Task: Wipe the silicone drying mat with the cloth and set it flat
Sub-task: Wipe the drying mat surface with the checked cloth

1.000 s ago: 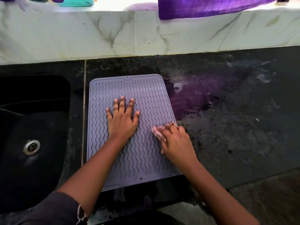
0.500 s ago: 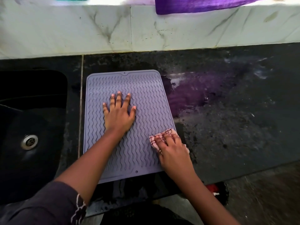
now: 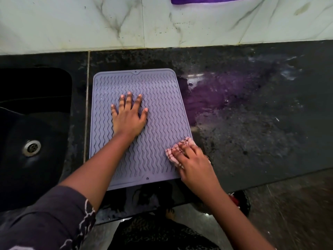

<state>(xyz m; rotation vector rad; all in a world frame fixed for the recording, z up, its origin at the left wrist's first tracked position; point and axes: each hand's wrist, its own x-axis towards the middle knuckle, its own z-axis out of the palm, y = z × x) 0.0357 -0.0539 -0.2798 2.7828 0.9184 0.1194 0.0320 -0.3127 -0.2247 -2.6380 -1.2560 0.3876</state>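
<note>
You had a black sink [image 3: 36,98] with its steel drain [image 3: 31,147] at nine o'clock, purple fabric [image 3: 212,0] at twelve, a wet dark counter [image 3: 261,123] at three.

The mat [image 3: 158,98] lies flat on the dark counter [image 3: 270,134], its middle taken up by the left hand [image 3: 128,118], spread palm-down. At the mat's 4 o'clock edge the right hand [image 3: 193,162] presses the cloth [image 3: 177,147]. The mat's ribbed strip toward 12 o'clock is bare. Toward 3 o'clock the counter is open, though wet with a purple-tinted puddle [image 3: 209,94]. At 9 o'clock the sink [image 3: 34,134] drops away just beside the mat. At 12 o'clock the marble wall [image 3: 108,24] closes the counter off.
</note>
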